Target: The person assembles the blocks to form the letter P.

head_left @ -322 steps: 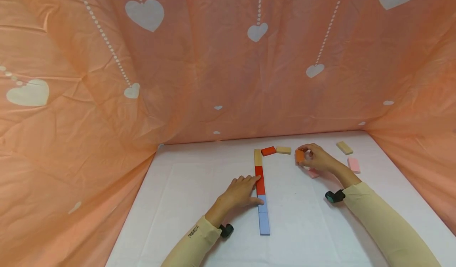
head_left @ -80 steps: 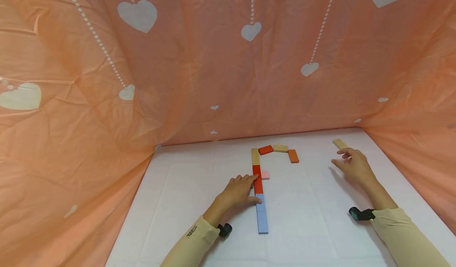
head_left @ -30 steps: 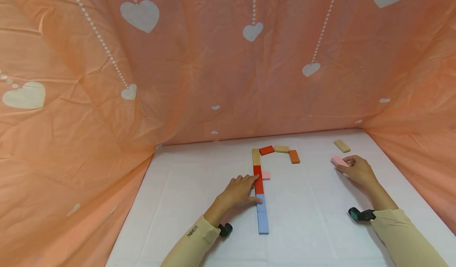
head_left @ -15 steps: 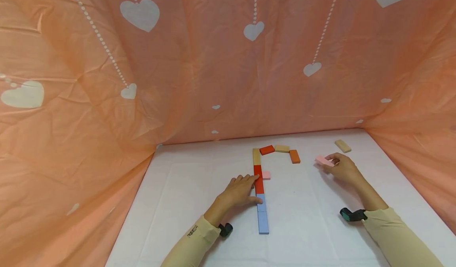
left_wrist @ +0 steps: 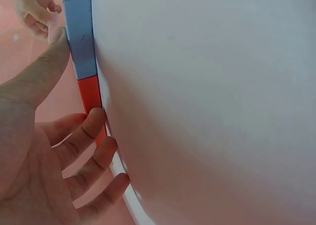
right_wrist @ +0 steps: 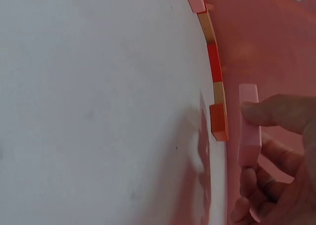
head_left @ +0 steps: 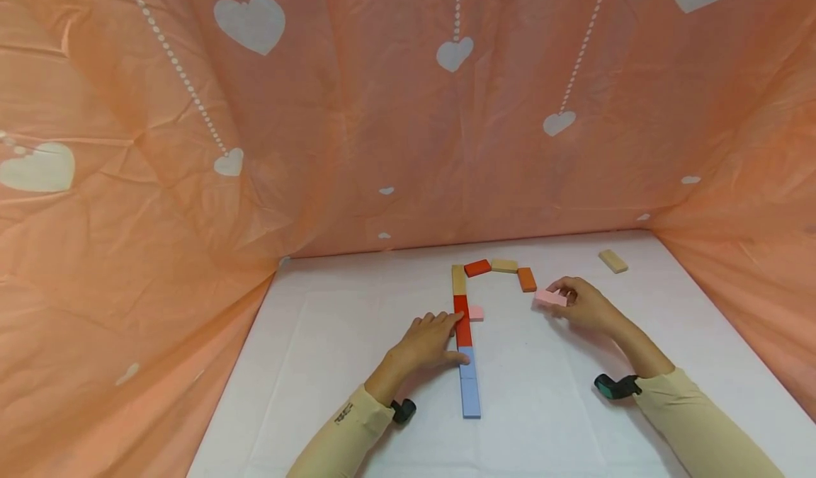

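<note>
In the head view a pink block [head_left: 550, 298] is pinched between the thumb and fingers of my right hand [head_left: 586, 309], just above the table and right of an orange block [head_left: 526, 280]. The right wrist view shows this pink block [right_wrist: 250, 129] apart from the row. My left hand [head_left: 422, 347] rests along a straight column, its index finger on the red part [head_left: 464, 333] and its thumb on a blue block [head_left: 467, 359]. Against the column's right side lies a second pink block [head_left: 476, 314]. My left palm hides nothing of the column's front end.
From the column's far wooden block [head_left: 459, 280], a red block [head_left: 477, 268] and another wooden block [head_left: 504, 265] curve toward the orange one. A loose wooden block [head_left: 613, 261] lies at the back right of the white-covered table [head_left: 357, 294]. An orange heart-print cloth [head_left: 395, 124] hangs behind.
The orange block was set at the curve's end, and one pink block was put beside the column. My right hand then picked up another pink block and carried it left. My left hand stayed put.
</note>
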The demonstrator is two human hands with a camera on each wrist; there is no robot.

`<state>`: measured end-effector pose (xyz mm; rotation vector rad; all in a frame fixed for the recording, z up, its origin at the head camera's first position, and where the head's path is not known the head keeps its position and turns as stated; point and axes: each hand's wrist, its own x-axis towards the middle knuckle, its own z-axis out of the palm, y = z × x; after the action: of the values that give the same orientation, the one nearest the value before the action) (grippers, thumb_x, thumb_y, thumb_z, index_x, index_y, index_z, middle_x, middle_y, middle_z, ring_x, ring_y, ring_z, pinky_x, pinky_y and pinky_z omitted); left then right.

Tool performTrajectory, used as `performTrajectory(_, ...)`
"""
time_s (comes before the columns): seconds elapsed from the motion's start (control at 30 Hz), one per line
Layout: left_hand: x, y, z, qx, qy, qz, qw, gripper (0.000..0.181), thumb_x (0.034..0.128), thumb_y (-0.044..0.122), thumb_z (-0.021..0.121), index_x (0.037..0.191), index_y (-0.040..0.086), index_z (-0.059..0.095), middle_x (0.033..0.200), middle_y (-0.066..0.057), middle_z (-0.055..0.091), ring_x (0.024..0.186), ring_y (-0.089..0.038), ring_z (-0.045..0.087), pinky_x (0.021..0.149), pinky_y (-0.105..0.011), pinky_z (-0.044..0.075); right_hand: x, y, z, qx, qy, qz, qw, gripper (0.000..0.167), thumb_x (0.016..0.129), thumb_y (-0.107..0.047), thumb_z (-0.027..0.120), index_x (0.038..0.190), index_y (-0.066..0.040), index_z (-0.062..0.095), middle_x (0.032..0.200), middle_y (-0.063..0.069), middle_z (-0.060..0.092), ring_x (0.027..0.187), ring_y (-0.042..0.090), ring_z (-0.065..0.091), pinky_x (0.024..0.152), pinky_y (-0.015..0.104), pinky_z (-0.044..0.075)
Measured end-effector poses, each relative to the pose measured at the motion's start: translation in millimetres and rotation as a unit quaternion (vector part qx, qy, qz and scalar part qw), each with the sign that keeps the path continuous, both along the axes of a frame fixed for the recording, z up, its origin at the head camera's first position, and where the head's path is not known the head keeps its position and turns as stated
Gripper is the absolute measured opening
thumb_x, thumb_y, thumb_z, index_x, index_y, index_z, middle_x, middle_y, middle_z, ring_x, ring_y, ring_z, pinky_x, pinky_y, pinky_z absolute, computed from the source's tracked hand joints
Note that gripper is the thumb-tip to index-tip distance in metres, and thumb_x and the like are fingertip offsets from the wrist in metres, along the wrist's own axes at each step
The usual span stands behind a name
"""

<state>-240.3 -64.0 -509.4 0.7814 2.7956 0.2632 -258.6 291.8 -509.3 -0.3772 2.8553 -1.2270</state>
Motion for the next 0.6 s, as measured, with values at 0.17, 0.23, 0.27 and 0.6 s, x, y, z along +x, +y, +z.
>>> performTrajectory(0.17,-0.2,-0.6,-0.1,0.005,-0.003,0.003,1.0,0.094,0.0896,0.059,0.081,0.165,0.017,0.043,0.155,-0.005,0.058,0.134,-0.027,0.055,0.115,-0.047,0.045,-2.4,-14,-1.5,-0.011,0.003,0.035,0.9993,0.031,0.09,-0.006,0.083,0.117,0.002,0.07,0.089,0.005,0.054,0.081,0.02,0.047,0.067,0.028,0.039)
performTrajectory(0.23,-0.2,-0.6,-0.6,0.008,-0.005,0.003,0.9999,0.094,0.0894,0.059,0.082,0.164,0.017,0.044,0.155,-0.005,0.058,0.134,-0.027,0.055,0.115,-0.047,0.044,-2.7,-20,-2.0,-0.015,0.005,0.047,0.9988,0.031,0.09,-0.006,0.084,0.117,0.001,0.07,0.09,0.005,0.054,0.083,0.02,0.047,0.068,0.028,0.04)
performTrajectory(0.27,-0.3,-0.6,-0.8,0.01,-0.006,0.003,0.9999,0.094,0.0893,0.059,0.082,0.164,0.017,0.044,0.155,-0.005,0.058,0.134,-0.027,0.055,0.115,-0.047,0.044,-2.7,-23,-2.4,-0.015,0.007,0.053,0.9985,0.031,0.09,-0.006,0.084,0.117,0.001,0.07,0.091,0.006,0.054,0.083,0.02,0.047,0.069,0.028,0.04)
performTrajectory(0.6,0.8,0.2,0.7,0.011,-0.008,0.006,0.9999,0.095,0.0886,0.059,0.083,0.164,0.017,0.044,0.157,-0.005,0.057,0.135,-0.027,0.054,0.116,-0.048,0.043,-7.6,-47,-3.4,-0.008,0.045,0.101,0.9939,0.029,0.088,0.0,0.084,0.113,-0.003,0.07,0.1,0.009,0.061,0.093,0.025,0.05,0.08,0.034,0.044)
